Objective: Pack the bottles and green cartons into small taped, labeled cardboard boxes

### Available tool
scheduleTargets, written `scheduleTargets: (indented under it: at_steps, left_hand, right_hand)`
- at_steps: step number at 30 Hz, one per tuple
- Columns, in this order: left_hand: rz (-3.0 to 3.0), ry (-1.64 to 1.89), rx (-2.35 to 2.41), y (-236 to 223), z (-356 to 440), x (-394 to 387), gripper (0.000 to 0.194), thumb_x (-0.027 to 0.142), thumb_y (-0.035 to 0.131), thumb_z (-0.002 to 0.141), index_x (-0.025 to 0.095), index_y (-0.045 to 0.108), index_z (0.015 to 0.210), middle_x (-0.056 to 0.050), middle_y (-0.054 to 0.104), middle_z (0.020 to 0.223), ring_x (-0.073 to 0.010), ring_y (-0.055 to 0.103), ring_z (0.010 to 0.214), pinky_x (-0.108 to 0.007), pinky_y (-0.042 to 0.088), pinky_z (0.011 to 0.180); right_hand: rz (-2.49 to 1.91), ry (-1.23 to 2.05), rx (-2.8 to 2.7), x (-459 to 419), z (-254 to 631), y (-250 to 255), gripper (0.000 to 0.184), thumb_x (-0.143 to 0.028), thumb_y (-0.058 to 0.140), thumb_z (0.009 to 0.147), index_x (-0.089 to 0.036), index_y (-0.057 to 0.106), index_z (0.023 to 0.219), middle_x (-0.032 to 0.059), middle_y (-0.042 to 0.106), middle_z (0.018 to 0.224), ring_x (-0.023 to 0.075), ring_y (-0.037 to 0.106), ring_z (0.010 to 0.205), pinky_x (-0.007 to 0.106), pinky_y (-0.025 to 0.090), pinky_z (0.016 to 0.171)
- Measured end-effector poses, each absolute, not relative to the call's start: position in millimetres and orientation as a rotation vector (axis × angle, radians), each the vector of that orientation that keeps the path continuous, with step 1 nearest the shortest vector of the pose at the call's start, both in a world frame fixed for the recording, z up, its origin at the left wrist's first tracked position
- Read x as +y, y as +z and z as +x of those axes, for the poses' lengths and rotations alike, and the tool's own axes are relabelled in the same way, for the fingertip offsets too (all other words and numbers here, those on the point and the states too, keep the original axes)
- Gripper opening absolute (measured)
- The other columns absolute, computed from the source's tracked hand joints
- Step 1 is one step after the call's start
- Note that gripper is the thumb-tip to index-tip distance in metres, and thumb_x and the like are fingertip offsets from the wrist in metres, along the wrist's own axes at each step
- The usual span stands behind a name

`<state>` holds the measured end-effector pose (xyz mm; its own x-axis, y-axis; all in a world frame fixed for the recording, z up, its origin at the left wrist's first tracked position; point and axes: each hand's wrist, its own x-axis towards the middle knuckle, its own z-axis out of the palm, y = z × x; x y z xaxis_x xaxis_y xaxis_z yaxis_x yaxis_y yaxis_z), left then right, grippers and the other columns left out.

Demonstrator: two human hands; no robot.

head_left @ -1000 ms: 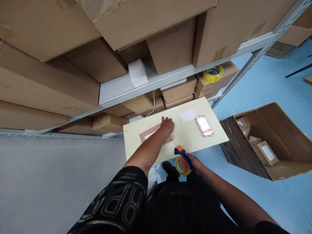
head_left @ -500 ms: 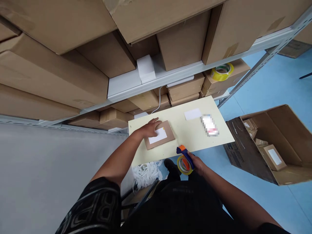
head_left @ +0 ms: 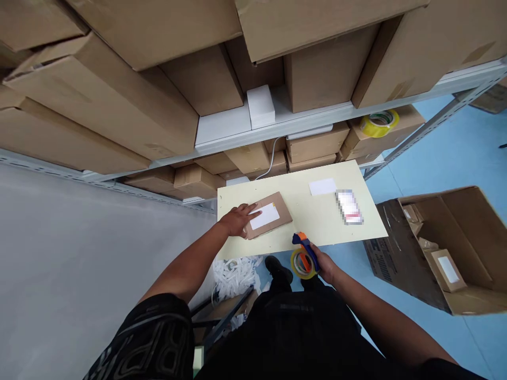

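Carton, flat, rectangular, smooth brown cardboard (head_left: pixel 283 208): lying on the left half of the bench (head_left: pixel 325 224), a pale, smooth panel, and slightly askew to its edges. Label, white, oblong, smooth (head_left: pixel 266 215): on the carton's upper face, small yellow mark at one corner.

Left hand (head_left: pixel 237 219): on the carton's left end, fingers spread over the top and onto the label; whether its grip pinches the edge cannot be told.

Right hand (head_left: pixel 325 266): grip closed around the handle of a tape dispenser (head_left: pixel 311 256), hard blue and orange, its head at the bench's near edge. Loaded in it, one ring of glossy yellowish tape.

Slip, white, flat, rectangular (head_left: pixel 322 186): bench, right half, far side. Oblong item, details blurred (head_left: pixel 349 207): just beside the slip.

Shelf, pale metal (head_left: pixel 317 115): bearing large matt cardboard boxes and one small white block-shaped box (head_left: pixel 261 107).

Open box, large, brown cardboard (head_left: pixel 390 253): right of the bench, with smaller cartons inside.

White strips, thin, tangled (head_left: pixel 233 277): heaped below the bench.
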<state>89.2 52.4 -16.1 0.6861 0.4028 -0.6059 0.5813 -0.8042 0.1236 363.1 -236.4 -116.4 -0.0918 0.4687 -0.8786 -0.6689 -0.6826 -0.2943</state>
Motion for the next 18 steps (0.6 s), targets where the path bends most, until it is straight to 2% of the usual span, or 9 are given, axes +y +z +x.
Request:
scheduleTargets:
  at_steps: [4, 11, 14, 18]
  left_hand:
    - [2.564, -0.724, 0.980, -15.6, 90.2, 15.2, 0.126, 0.059, 0.093, 0.059, 0.038, 0.028, 0.166, -0.010, 0.017, 0.176, -0.0454, 0.037, 0.144, -0.053, 0.037, 0.116]
    - [2.472, -0.594, 1.418, -23.4, 126.5, -53.7, 0.124, 0.080, 0.077, 0.068, 0.028, 0.023, 0.167, -0.018, 0.027, 0.169, -0.0451, 0.040, 0.137, -0.052, 0.044, 0.108]
    - [2.420, -0.551, 1.535, -30.2, 143.5, -68.7, 0.118, 0.084, 0.066, 0.076, 0.022, 0.022, 0.167, -0.022, 0.032, 0.164, -0.0433, 0.044, 0.132, -0.049, 0.048, 0.102]
    - [2.372, -0.496, 1.559, -35.2, 154.5, -74.1, 0.111, 0.081, 0.063, 0.080, 0.025, 0.022, 0.167, -0.019, 0.038, 0.157, -0.0400, 0.046, 0.129, -0.045, 0.050, 0.098]
  right_hand:
    - [-1.417, 1.805, 0.353, -216.1, 374.6, -114.5, 0.051, -0.066, 0.057, 0.096, -0.020, 0.074, 0.109, 0.0121, 0.079, 0.114, 0.0287, 0.075, 0.108, 0.042, 0.062, 0.096]
    - [-1.364, 1.853, 0.234, -150.7, 401.3, -114.0, 0.050, -0.063, 0.057, 0.096, -0.019, 0.071, 0.114, 0.0102, 0.079, 0.109, 0.0250, 0.076, 0.095, 0.042, 0.063, 0.087]
    - [-1.364, 1.917, 0.232, -125.2, 405.6, -113.4, 0.049, -0.064, 0.058, 0.096, -0.019, 0.071, 0.110, 0.0092, 0.079, 0.100, 0.0241, 0.075, 0.086, 0.044, 0.063, 0.086]
    - [-1.392, 1.968, 0.193, -106.4, 409.2, -114.4, 0.049, -0.062, 0.061, 0.095, -0.017, 0.071, 0.108, 0.0100, 0.079, 0.092, 0.0243, 0.073, 0.083, 0.042, 0.062, 0.085]
